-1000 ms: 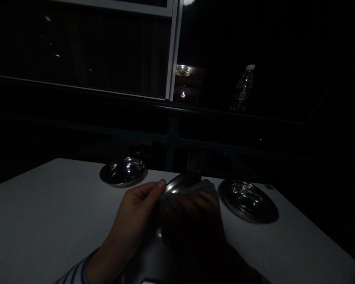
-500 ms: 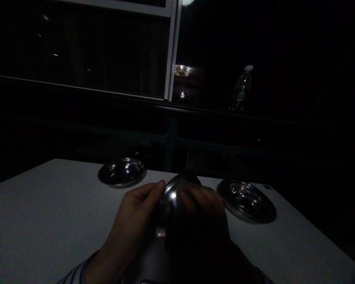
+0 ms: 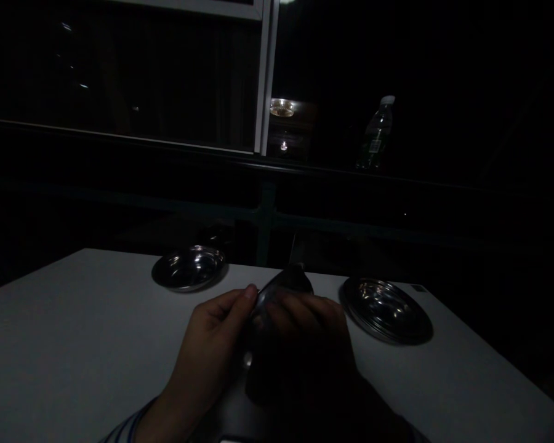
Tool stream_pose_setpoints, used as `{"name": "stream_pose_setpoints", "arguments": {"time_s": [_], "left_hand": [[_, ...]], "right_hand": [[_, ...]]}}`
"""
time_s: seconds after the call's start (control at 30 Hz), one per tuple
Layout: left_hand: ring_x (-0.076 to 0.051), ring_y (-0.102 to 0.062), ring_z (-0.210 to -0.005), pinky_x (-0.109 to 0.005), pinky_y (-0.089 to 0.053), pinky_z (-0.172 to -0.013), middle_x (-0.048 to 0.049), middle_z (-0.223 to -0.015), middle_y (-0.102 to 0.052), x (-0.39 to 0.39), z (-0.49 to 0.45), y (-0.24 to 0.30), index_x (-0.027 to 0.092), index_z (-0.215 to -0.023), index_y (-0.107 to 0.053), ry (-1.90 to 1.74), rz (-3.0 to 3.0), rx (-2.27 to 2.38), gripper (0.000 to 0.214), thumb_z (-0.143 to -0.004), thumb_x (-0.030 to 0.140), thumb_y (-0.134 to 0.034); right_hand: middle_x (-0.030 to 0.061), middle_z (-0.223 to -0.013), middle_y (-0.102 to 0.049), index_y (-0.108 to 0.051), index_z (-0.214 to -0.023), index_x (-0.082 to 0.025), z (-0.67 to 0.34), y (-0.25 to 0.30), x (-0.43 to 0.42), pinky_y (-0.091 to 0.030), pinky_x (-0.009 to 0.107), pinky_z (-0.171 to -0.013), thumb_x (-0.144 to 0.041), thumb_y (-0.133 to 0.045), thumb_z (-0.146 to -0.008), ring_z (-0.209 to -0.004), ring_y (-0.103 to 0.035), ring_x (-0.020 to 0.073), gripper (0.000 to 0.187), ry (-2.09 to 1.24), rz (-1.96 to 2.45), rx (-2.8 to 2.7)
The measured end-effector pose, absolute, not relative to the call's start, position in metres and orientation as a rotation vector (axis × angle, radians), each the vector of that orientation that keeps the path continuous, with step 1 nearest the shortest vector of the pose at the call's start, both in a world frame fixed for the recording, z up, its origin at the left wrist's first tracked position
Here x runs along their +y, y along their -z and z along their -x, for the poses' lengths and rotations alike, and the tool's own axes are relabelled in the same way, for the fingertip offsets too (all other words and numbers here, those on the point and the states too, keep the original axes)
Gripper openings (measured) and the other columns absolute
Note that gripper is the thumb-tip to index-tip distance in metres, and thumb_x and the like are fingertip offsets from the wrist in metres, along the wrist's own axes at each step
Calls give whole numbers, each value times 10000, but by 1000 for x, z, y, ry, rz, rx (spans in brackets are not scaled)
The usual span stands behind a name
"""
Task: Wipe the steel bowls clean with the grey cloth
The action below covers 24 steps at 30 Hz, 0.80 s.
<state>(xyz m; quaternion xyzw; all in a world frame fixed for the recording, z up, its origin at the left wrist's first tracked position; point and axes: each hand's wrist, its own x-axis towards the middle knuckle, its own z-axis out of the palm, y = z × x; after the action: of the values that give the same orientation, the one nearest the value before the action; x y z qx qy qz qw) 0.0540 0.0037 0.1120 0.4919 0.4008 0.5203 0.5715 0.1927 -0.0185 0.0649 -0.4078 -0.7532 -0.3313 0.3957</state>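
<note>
A shiny steel dish [image 3: 284, 283] is held up tilted above the white table, partly hidden by my hands. My left hand [image 3: 212, 338] grips its left rim, thumb on top. Across the dish lies my right hand [image 3: 309, 320], its fingers bent and close together against the metal. Deep shadow covers its palm, and whether something dark is tucked under it I cannot make out. Farther back on the left rests a single steel dish [image 3: 189, 269]. To the right of my right hand stand nested steel dishes [image 3: 388, 309].
The white table [image 3: 96, 320] ends at a far edge just behind the dishes. Beyond it are a dark window with a pale frame [image 3: 265, 80] and a clear plastic bottle [image 3: 376, 135] on the ledge. A small dark label [image 3: 418, 288] is at the table's far right corner.
My right hand's fingers have slid a little left and down across the dish. The dish's bright underside is now more covered and darker. My left hand keeps its hold.
</note>
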Motion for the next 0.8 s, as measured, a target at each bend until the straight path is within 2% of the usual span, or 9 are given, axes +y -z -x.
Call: {"name": "stream_pose_setpoints", "arguments": {"time_s": [0.1, 0.2, 0.33, 0.5, 0.67, 0.8], "left_hand": [[-70, -395, -404, -183, -289, -387, 49, -434, -473, 4, -55, -112, 152, -527, -599, -1202, -1186, 937, 308, -637, 434, -662], [-72, -397, -404, -182, -290, -389, 49, -428, -471, 5, -54, -110, 152, -514, -589, -1178, -1224, 938, 325, -648, 441, -653], [-80, -425, -426, -185, -317, -409, 36, -457, -511, 5, -53, -110, 148, -531, -600, -1164, -1233, 942, 319, -654, 439, -649], [-73, -396, -387, -190, -288, -387, 44, -415, -481, 5, -54, -111, 152, -501, -585, -1128, -1238, 963, 343, -669, 449, -628], [-86, -435, -422, -193, -321, -409, 35, -452, -519, 6, -56, -111, 154, -526, -597, -1138, -1178, 960, 314, -627, 445, -659], [-77, -416, -399, -189, -315, -393, 29, -434, -508, 6, -55, -112, 153, -488, -585, -1159, -1127, 918, 339, -632, 452, -652]], "right_hand": [[85, -1089, -598, -531, -1107, -133, -197, -69, -18, -386, 391, -812, -311, -534, -777, -1012, -497, 228, 375, 842, 1032, -1862], [59, -1067, -618, -535, -1106, -147, -199, -74, -19, -359, 406, -823, -297, -528, -773, -993, -501, 222, 365, 829, 1037, -1886], [65, -1062, -618, -539, -1058, -143, -198, -77, -19, -355, 372, -747, -316, -500, -796, -941, -507, 213, 316, 796, 1079, -1860], [31, -1028, -626, -527, -1083, -179, -195, -77, -19, -340, 397, -808, -279, -518, -748, -943, -512, 204, 351, 743, 1054, -1935], [45, -1026, -625, -546, -1004, -180, -197, -81, -19, -350, 349, -722, -317, -532, -763, -902, -513, 200, 278, 794, 1139, -1902], [32, -1012, -626, -537, -1068, -165, -191, -80, -22, -358, 375, -794, -287, -512, -763, -930, -506, 196, 329, 755, 1028, -1952]]}}
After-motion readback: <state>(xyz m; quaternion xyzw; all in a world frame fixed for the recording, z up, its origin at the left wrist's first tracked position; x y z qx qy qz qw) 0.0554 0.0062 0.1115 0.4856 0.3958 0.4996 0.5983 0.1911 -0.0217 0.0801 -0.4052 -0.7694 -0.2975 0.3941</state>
